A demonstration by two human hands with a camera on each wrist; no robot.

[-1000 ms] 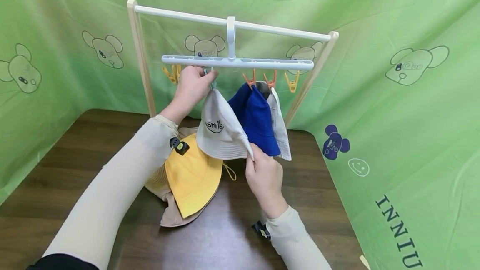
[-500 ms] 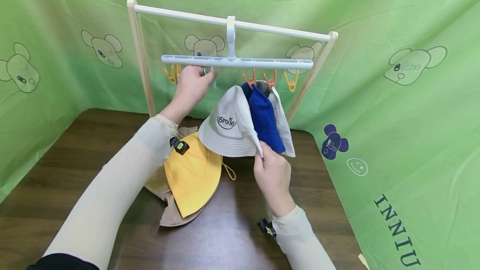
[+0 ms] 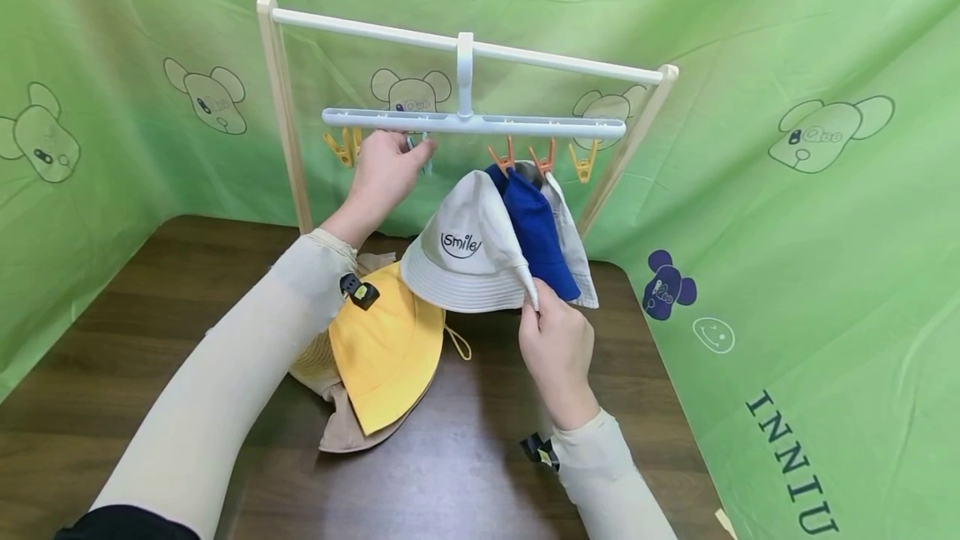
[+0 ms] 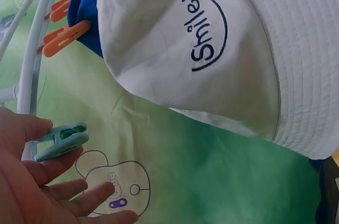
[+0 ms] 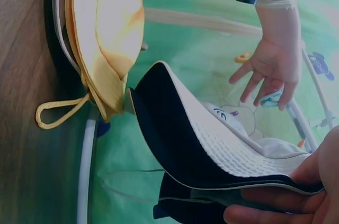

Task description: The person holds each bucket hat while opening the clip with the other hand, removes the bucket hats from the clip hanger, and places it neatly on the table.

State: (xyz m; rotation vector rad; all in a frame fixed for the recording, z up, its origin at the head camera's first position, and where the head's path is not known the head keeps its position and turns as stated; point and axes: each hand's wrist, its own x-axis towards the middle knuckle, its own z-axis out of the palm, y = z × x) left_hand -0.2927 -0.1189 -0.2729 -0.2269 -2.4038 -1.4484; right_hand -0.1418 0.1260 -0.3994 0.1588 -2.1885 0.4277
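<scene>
A white bucket hat (image 3: 468,215) with "smile" on its front is held by its brim in my right hand (image 3: 557,348). In the right wrist view, my thumb and fingers pinch the edge of the hat's dark-lined brim (image 5: 233,155). My left hand (image 3: 386,173) pinches a teal clothespin (image 4: 61,142) under the hanger bar (image 3: 390,121). The other left fingers spread loosely below it in the left wrist view. Apart from that clothespin, the white hat's crown is lower and to its right.
A blue hat (image 3: 536,223) and a pale hat (image 3: 573,252) hang from orange clothespins (image 3: 542,158). Yellow clothespins (image 3: 582,163) hang at both ends. On the table (image 3: 480,457) lies a yellow hat (image 3: 397,348) over tan ones. A wooden rack post (image 3: 285,123) stands left.
The white hat has come away from the teal clothespin and moved right with my right hand, pushing against the blue hat. My left hand has stayed at the clothespin.
</scene>
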